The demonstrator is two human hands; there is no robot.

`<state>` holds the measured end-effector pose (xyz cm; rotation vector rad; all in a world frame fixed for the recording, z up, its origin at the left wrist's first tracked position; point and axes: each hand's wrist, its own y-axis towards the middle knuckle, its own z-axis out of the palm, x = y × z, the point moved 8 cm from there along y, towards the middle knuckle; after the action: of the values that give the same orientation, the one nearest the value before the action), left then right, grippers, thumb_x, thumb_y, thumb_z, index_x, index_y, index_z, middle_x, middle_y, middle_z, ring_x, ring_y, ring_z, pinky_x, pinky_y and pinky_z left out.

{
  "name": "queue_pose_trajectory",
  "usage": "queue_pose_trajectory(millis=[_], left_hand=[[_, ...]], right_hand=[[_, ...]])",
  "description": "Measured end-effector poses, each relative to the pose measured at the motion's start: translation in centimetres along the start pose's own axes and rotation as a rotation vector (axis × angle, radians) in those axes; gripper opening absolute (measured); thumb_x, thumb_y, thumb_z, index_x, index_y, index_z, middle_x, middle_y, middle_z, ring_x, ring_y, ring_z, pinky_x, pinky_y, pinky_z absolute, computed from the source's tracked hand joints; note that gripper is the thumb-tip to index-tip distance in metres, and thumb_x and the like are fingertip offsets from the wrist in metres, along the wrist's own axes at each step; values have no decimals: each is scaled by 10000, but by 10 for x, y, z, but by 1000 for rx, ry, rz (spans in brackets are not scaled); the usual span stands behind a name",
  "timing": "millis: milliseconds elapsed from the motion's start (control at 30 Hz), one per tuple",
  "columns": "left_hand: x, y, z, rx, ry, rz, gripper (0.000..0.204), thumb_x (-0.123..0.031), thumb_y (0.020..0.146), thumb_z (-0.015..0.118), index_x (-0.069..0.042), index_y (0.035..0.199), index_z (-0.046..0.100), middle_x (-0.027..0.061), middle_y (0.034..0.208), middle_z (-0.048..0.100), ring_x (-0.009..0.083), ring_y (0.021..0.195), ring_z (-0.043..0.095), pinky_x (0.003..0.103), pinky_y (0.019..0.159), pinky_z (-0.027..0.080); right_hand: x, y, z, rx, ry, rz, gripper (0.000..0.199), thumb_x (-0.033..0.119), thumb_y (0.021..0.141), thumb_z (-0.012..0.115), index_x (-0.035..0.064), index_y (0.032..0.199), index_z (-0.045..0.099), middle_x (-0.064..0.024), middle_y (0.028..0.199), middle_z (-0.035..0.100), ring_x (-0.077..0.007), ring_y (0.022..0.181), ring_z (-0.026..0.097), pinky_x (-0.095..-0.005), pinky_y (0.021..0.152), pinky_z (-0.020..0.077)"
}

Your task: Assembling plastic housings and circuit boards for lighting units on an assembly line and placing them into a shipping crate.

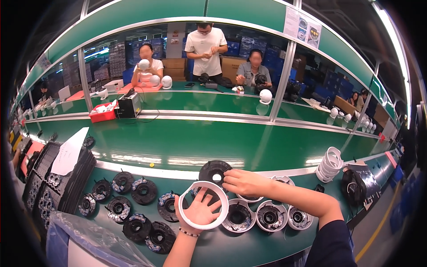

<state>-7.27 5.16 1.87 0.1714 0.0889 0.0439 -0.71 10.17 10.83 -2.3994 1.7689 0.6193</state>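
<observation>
My left hand (199, 210) holds a white plastic ring (204, 205), fingers spread behind it, palm up. My right hand (242, 181) reaches forward and grips the edge of a round black disc part (213, 170) standing at the back of the green bench. Just right of the ring lie three white-rimmed round units (269, 216) with black centres. Several black round units (133, 196) with coloured wiring lie to the left of my left hand.
A stack of white rings (329, 163) stands at the right, next to a black device (356, 184). Black trays with a white paper sheet (69, 152) are stacked at the left. A clear plastic bag (93, 242) lies bottom left. Across the green conveyor (187, 138), three people work.
</observation>
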Motion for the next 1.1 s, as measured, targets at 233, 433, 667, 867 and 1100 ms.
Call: queue_pose_trajectory(millis=[233,433,667,867,1100], left_hand=[[12,-3,2,187,-94,-102,898,-633,640,546,-78,1300,295,118,1353,254,425,1235,195,633,919,232],[15,-5,8,278,262,-25,901,-547,696,569,-95,1359,159,90,1354,253,372,1223,256,533,893,358],[12,3,6,155,476,36,930,-452,664,590,-158,1379,73,44,1350,258,272,1233,271,492,920,361],[17,-1,12,112,574,23,1012,-496,630,611,-168,1382,18,62,1393,163,262,1281,192,501,944,316],[13,-4,14,28,687,140,1033,-496,626,618,-194,1379,-21,88,1391,170,252,1288,177,512,960,279]], right_hand=[[14,-7,-15,-72,-70,-68,269,119,692,516,-13,926,530,-124,978,530,-279,1037,476,-380,882,409],[8,-14,-44,-198,-82,68,300,138,674,538,30,953,565,-116,1077,524,-276,1054,480,-394,864,420],[5,-17,-54,-496,133,303,339,-19,551,552,29,887,576,-98,1011,569,-296,956,539,-376,770,464],[31,-3,-48,-316,383,430,824,450,553,720,8,1176,408,-199,1265,362,-390,1144,359,-476,913,322],[51,1,-5,-337,671,665,1246,512,472,778,5,1330,30,-317,1356,-12,-480,1258,50,-520,1009,142]])
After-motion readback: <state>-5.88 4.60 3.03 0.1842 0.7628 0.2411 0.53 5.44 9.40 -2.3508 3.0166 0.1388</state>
